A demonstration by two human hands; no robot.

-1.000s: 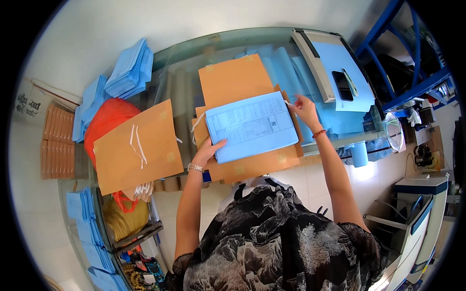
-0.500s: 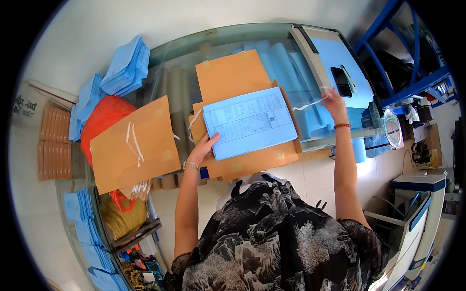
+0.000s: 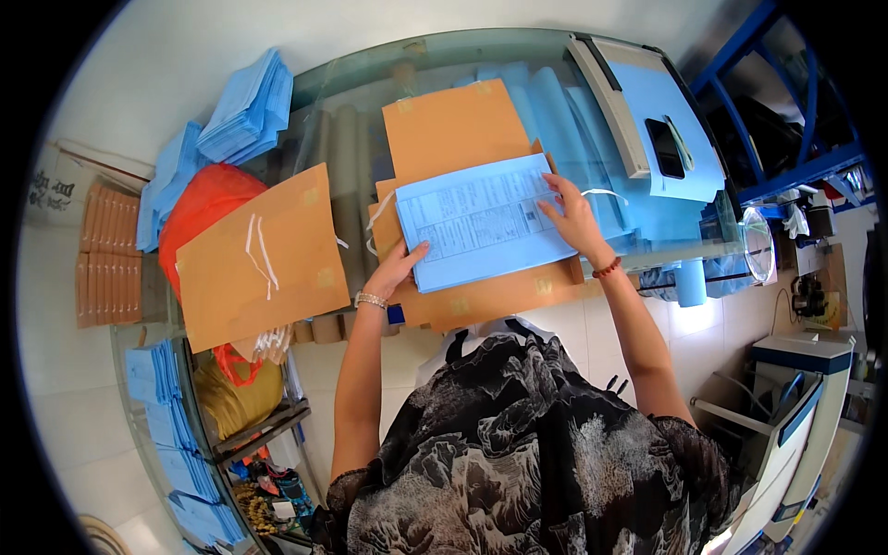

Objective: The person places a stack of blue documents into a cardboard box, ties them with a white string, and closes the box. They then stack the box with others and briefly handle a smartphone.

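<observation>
A stack of blue printed sheets (image 3: pixel 462 245) lies on an unfolded brown cardboard folder (image 3: pixel 453 129), whose flaps spread out above and below it. My left hand (image 3: pixel 396 270) grips the stack's lower left edge, thumb on top and the other fingers mostly hidden. Over the right edge rests my right hand (image 3: pixel 572 220), its fingers apart on the top sheet. A white tie string (image 3: pixel 606 194) runs out from the folder just beyond my right hand. Another white tie (image 3: pixel 374 222) curls at the folder's left side.
A second brown folder (image 3: pixel 264 254) with white ties lies left, partly over a red bag (image 3: pixel 208 208). Folded blue stacks (image 3: pixel 245 111) stand at the far left. A paper cutter (image 3: pixel 615 111) with a black phone (image 3: pixel 664 148) is at the right of the glass table (image 3: pixel 361 60).
My right hand has let go of the white tie string and moved left onto the sheets' right edge. My left hand stays at the left edge. The view has shifted slightly.
</observation>
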